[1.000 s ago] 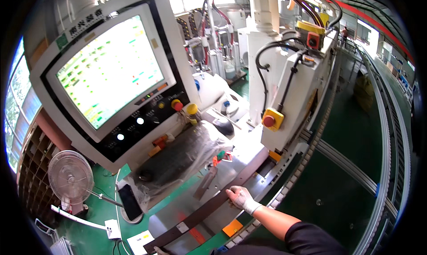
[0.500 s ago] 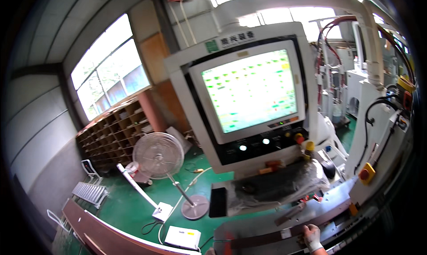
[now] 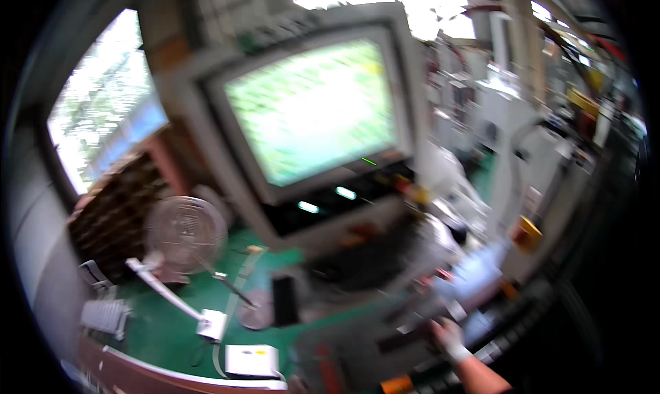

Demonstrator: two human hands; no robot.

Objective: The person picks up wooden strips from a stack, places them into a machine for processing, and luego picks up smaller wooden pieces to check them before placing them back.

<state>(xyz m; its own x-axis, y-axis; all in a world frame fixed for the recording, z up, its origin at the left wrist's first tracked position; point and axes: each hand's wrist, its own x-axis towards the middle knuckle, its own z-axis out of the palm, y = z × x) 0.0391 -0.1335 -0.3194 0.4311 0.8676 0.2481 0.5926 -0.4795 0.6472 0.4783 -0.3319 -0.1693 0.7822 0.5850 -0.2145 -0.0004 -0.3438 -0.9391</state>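
Our right hand [image 3: 448, 337] pinches the dark brown strip [image 3: 397, 342], probably stiff, fairly light, best held by its long edges; whether our blurred left hand [image 3: 296, 384] grips, we cannot tell.

A long, narrow, dark-brown strip [image 3: 402, 340], blurred, lies slantwise on the grey tabletop [image 3: 474, 272], its near edge at the right hand's fingers [image 3: 440, 329].
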